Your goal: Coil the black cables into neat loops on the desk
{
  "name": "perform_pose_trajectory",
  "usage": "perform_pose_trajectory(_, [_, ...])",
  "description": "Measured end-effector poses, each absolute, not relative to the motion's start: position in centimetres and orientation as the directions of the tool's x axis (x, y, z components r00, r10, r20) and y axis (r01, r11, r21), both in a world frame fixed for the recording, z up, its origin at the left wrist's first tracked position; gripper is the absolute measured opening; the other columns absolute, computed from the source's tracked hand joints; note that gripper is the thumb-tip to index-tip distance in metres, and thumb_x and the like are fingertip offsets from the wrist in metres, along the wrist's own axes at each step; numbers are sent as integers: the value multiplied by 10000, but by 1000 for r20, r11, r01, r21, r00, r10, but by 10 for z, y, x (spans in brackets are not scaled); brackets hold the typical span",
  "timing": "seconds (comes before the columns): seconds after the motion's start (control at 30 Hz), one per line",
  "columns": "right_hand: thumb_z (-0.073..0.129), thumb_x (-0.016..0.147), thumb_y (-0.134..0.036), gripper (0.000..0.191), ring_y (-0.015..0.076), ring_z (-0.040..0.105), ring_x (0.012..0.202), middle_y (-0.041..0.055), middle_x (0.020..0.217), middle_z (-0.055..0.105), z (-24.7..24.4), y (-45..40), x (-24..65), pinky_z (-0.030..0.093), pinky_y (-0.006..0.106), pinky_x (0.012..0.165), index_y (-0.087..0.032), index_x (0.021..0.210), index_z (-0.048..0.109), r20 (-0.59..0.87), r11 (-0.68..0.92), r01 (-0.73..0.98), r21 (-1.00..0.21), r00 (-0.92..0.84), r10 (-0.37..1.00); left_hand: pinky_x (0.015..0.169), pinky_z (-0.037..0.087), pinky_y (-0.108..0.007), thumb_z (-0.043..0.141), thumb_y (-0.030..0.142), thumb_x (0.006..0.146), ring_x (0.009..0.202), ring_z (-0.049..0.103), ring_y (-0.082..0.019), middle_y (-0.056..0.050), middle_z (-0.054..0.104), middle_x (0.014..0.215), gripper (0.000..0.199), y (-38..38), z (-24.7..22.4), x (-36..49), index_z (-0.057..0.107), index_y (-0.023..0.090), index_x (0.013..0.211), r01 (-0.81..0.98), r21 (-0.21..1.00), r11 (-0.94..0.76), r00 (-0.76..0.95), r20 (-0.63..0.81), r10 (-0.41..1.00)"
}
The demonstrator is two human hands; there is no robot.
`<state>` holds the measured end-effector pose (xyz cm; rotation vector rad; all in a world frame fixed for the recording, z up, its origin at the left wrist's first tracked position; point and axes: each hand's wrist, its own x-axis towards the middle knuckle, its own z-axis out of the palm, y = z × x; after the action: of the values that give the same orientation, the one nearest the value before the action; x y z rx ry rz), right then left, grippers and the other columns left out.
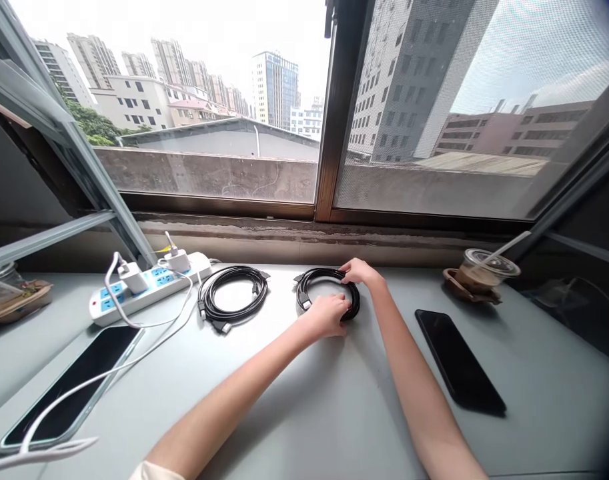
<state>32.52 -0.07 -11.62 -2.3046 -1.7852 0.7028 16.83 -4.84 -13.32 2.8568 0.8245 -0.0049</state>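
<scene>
Right now, both hands are at the right-hand black cable (356, 300), a round coil lying on the table (304, 427). The left hand (327, 317) is at its near side, fingers partly curled; whether they grip or merely touch cannot be told. The right hand (361, 272) has its fingers bent at the far right edge, apparently pinching a strand.

To the left, the other black cable (234, 315) lies in a loose ring, untouched, its plug ends sticking out. Both rings look fully wound, with neither visibly tied; the handled one seems to need only small tidying, if anything.

Farther left are a power strip (159, 293) and, nearer, a phone (74, 383); another phone (459, 360) and a drink cup (487, 270) are at right. The hands hide part of the coil, including the fingertips' undersides. The left sleeve is cut off.
</scene>
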Motion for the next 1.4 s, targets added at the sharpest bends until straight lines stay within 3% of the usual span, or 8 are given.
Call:
perform_pose_trajectory(0.37, [571,888,-296,225,181,599,960,59,1064,624,-105,-6,324,494,381,855,-150,1053,615,-209,-276,867,-414,204,956,560,389,-285,609,216,663,803,621,-248,-61,651,876,219,-49,-115,164,606,179,879,527,170,-833,848,-53,527])
perform_pose_trajectory(0.67, [572,888,-285,245,195,573,1035,72,1128,601,-110,-6,323,464,410,908,-169,1101,601,-142,-328,854,-404,296,945,814,408,-297,524,62,731,904,615,-210,-66,672,964,297,-37,-122,163,671,161,970,539,146,-830,841,-31,541])
perform_pose_trajectory(0.83, [572,888,-279,238,196,568,1047,69,1132,601,-109,-6,322,454,415,923,-171,1098,603,-135,-337,855,-394,308,942,789,416,-294,537,148,817,922,616,-216,-47,668,1011,251,-33,-122,161,684,197,1015,537,148,-830,841,-19,541])
perform_pose_trajectory(1.13, [613,859,-263,220,192,588,1019,69,1091,628,-108,-9,319,457,415,915,-150,1047,624,-148,-392,816,-425,365,919,762,416,-271,679,244,761,891,632,-206,-29,685,937,197,-33,-127,164,720,224,952,551,167,-817,829,-1,559])
perform_pose_trajectory(1.27, [673,779,-226,299,182,624,958,53,1027,671,-93,-14,323,474,313,871,-179,1072,643,-69,-349,788,-507,367,928,742,427,-257,608,449,795,858,625,-190,-35,682,942,300,-28,-106,152,714,208,939,586,197,-786,794,52,605])
perform_pose_trajectory(1.4, [643,776,-278,278,174,635,923,30,1003,686,-68,-27,327,480,256,810,-216,1046,669,69,-249,773,-584,353,933,697,436,-243,502,481,835,835,620,-185,-38,684,918,341,-12,-70,121,712,213,857,723,250,-644,645,88,759])
